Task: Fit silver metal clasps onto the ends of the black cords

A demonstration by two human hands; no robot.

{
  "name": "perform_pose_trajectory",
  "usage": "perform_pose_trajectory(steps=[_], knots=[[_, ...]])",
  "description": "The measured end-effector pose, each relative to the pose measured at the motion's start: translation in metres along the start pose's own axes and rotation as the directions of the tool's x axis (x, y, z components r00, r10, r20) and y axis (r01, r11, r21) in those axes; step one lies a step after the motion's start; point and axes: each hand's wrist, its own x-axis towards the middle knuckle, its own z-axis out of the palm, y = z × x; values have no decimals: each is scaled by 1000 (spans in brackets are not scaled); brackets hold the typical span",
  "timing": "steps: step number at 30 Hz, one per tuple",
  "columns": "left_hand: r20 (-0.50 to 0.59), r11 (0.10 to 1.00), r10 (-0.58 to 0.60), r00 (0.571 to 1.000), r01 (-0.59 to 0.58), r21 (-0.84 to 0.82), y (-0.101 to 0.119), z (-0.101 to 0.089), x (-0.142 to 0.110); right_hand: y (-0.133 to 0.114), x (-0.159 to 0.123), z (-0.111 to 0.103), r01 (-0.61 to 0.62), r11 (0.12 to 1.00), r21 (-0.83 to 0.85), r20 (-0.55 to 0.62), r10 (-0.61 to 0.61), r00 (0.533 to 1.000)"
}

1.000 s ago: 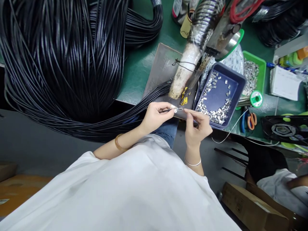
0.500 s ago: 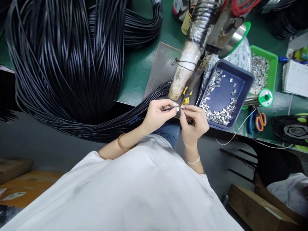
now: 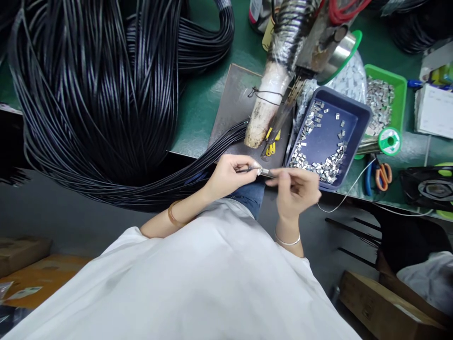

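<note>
My left hand [image 3: 230, 175] is closed in a pinch on a thin black cable [image 3: 247, 169]. A small silvery metal connector [image 3: 264, 171] sticks out past my left fingertips at the cable's end. Just right of the connector is my right hand [image 3: 296, 190], its fingers apart and a little blurred, with nothing visible in them. Its fingertips are close to the connector's tip; whether they touch it I cannot tell. A blue tray [image 3: 361, 131] with many small metal shells [image 3: 326, 171] stands right behind my right hand.
A large bundle of black cables [image 3: 95, 94] hangs over the green table [image 3: 196, 113] at left. A dirty white duct [image 3: 264, 104] comes down above a grey board [image 3: 226, 108]. To the right are a green tray [image 3: 399, 97], a solder spool [image 3: 390, 141], orange-handled cutters [image 3: 383, 175] and a fan [image 3: 432, 186].
My right hand has moved right and slightly down, off the connector, and its fingers have spread. My left hand has dropped slightly, still pinching the cable. The view has shifted a little.
</note>
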Motion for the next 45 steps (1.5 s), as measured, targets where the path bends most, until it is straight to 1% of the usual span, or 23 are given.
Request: perform_pose_trajectory(steps=[3, 5, 7, 9, 11, 13, 15, 17, 19, 21, 24, 26, 28, 29, 30, 32, 34, 36, 38, 39, 41, 43, 45], knots=[[219, 967, 103, 970, -149, 207, 2, -5, -10, -1, 11, -16, 89, 995, -39, -268, -96, 959], [250, 894, 231, 940, -307, 326, 0, -11, -15, 2, 20, -28, -2, 998, -64, -252, -14, 968], [129, 777, 369, 920, -382, 501, -4, -21, -18, 10, 29, -38, -190, 974, -126, -99, 178, 979], [-18, 635, 455, 890, -310, 708, -10, -31, -18, 24, 37, -44, -273, 932, -239, 20, 286, 958], [-90, 515, 456, 885, -180, 838, -15, -42, -16, 41, 45, -46, -256, 902, -349, 38, 286, 957], [-118, 441, 421, 899, -90, 893, -18, -49, -11, 55, 54, -44, -198, 868, -456, 35, 240, 970], [-130, 404, 400, 907, -47, 914, -19, -54, -5, 65, 64, -39, -142, 857, -496, 97, 216, 971], [-130, 388, 389, 912, -34, 921, -19, -56, 0, 70, 74, -36, -109, 860, -499, 190, 232, 954], [-135, 392, 380, 915, -27, 919, -17, -57, 3, 71, 82, -35, -100, 853, -513, 265, 268, 926], [-163, 422, 378, 911, -13, 906, -14, -58, 4, 71, 86, -35, -114, 838, -534, 296, 312, 903], [-240, 546, 413, 879, -28, 837, -11, -61, 2, 72, 83, -37, -157, 823, -545, 277, 354, 893], [-368, 719, 400, 839, -38, 694, -9, -64, -2, 72, 76, -39, -177, 820, -545, 196, 329, 924], [-488, 908, 258, 834, -37, 416, -7, -66, -8, 70, 67, -42, -177, 830, -528, 81, 257, 963], [-492, 966, 151, 857, -23, 256, -6, -67, -11, 68, 63, -44, -174, 843, -510, 23, 215, 976], [-444, 993, 46, 895, 5, 114, -5, -67, -15, 65, 58, -45, -173, 857, -486, -26, 183, 983], [-256, 994, -101, 961, 90, -56, -2, -64, -22, 57, 49, -47, -202, 887, -415, -101, 176, 979], [-65, 981, -168, 984, 160, -108, 1, -57, -28, 45, 42, -46, -285, 913, -290, -136, 256, 957], [115, 969, -194, 974, 209, -129, 3, -46, -30, 33, 35, -41, -367, 925, -98, -107, 357, 928], [295, 950, -226, 928, 277, -142, 5, -31, -28, 21, 30, -34, -376, 926, 34, -69, 377, 924], [361, 936, -246, 900, 318, -153, 5, -23, -26, 16, 28, -30, -349, 936, 50, -76, 352, 933], [405, 901, -265, 875, 375, -218, 5, -5, -19, 7, 24, -22, -248, 969, -12, -132, 244, 961], [374, 871, -249, 893, 375, -316, 4, 12, -13, 0, 21, -16, -148, 985, -91, -178, 130, 975], [314, 856, -236, 919, 350, -381, 3, 24, -9, -5, 16, -12, -138, 989, -50, -163, 128, 978]])
